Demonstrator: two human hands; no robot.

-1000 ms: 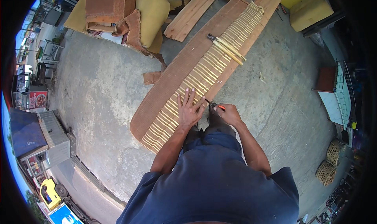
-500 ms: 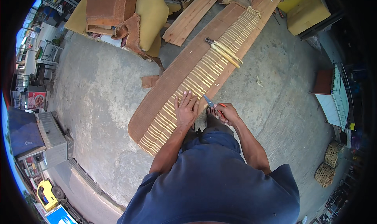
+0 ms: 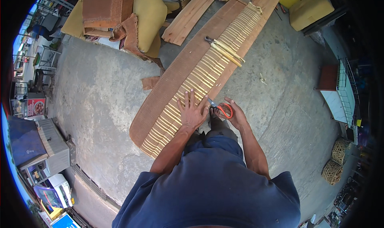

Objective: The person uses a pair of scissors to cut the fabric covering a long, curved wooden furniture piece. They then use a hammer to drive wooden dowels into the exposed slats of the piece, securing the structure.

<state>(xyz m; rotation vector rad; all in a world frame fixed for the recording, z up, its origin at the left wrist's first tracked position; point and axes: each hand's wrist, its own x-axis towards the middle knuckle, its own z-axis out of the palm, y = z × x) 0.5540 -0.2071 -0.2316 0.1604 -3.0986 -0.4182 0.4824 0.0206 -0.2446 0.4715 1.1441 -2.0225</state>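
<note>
A long wooden panel (image 3: 228, 26) runs diagonally away from me, with brown woven fabric (image 3: 160, 104) along its left side and several pale yellow strips (image 3: 168, 118) across it. My left hand (image 3: 193, 113) lies on the strips, its fingers spread. To its right, my right hand (image 3: 239, 115) loosely holds scissors (image 3: 225, 110) by the orange handles, with some fingers extended. The grey blades point toward my left fingertips at the panel's near edge. Farther up the panel rests a tool (image 3: 224, 50) with a dark head and pale, handle-like bars.
Yellow cushion foam (image 3: 150, 18) and a brown upholstered piece (image 3: 108, 8) stand at the far left beside a wooden plank (image 3: 190, 16). A brown scrap (image 3: 150, 83) lies on the concrete floor (image 3: 100, 84). Woven baskets (image 3: 332, 172) are at the right.
My left fingers have spread wider. My right hand has loosened around the scissors, and their orange handles now show more fully. A white vehicle has appeared on the road at lower left.
</note>
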